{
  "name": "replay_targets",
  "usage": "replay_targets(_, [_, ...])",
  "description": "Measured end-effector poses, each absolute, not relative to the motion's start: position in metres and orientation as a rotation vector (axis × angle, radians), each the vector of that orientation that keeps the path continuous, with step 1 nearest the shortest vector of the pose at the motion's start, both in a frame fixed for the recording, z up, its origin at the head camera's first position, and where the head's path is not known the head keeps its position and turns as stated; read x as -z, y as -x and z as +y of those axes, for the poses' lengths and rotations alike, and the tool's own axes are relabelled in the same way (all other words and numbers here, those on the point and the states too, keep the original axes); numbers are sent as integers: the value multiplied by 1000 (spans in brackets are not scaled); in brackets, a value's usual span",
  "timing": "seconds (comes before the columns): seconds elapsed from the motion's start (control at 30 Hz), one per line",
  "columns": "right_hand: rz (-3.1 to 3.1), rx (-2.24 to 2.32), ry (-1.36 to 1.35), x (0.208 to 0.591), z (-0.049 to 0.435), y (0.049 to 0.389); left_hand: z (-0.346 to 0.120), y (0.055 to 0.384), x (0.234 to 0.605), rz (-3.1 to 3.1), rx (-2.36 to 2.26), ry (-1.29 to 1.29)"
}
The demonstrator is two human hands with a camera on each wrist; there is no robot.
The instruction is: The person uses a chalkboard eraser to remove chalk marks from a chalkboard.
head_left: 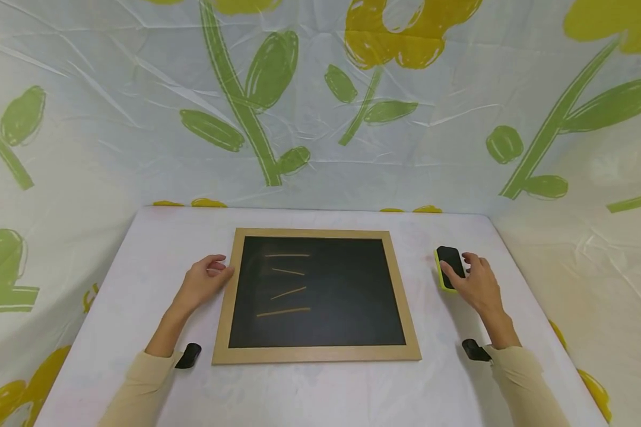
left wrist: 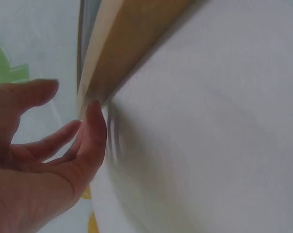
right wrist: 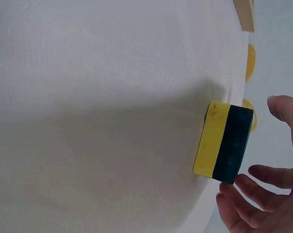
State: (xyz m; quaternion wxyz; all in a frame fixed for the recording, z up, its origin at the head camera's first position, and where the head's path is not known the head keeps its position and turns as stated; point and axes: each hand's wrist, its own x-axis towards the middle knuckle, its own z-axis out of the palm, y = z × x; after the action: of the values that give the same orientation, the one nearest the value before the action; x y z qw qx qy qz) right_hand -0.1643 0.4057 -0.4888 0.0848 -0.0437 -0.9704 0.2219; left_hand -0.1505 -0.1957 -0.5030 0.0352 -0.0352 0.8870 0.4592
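Note:
A chalkboard (head_left: 347,284) in a light wooden frame (head_left: 320,354) lies on the table, with several yellowish chalk lines on its left half. My left hand (head_left: 205,283) is at the frame's left side, fingers loosely bent. In the left wrist view, the fingertips of the left hand (left wrist: 54,145) come right up to the wooden edge (left wrist: 122,53). To the right of the board sits a block-shaped yellow and black chalkboard eraser (head_left: 451,268). My right hand (head_left: 478,284) hovers about it with thumb and fingers spread. In the right wrist view, the thumb stands apart from the eraser (right wrist: 223,141).
White cloth covers the table (head_left: 310,391). Behind and beside it hangs a sheet (head_left: 320,130) printed with yellow flowers and green leaves. A black wrist device (head_left: 189,356) is at the left cuff, another black device (head_left: 475,350) at the right.

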Motion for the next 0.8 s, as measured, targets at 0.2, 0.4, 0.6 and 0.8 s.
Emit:
replay_targets(0.2, [-2921,-689,145,491,402,165,-193,150,510,2642,-1483,108])
replay_targets(0.4, [-2942,-708,190,492,399,166,-192,151,515,2628,-1500,120])
replay_targets(0.6, [-2971,-716,217,495,398,166,-191,149,512,2588,-1548,158])
replay_targets(0.8, [-2971,-722,202,496,398,167,-190,148,511,2541,-1585,204])
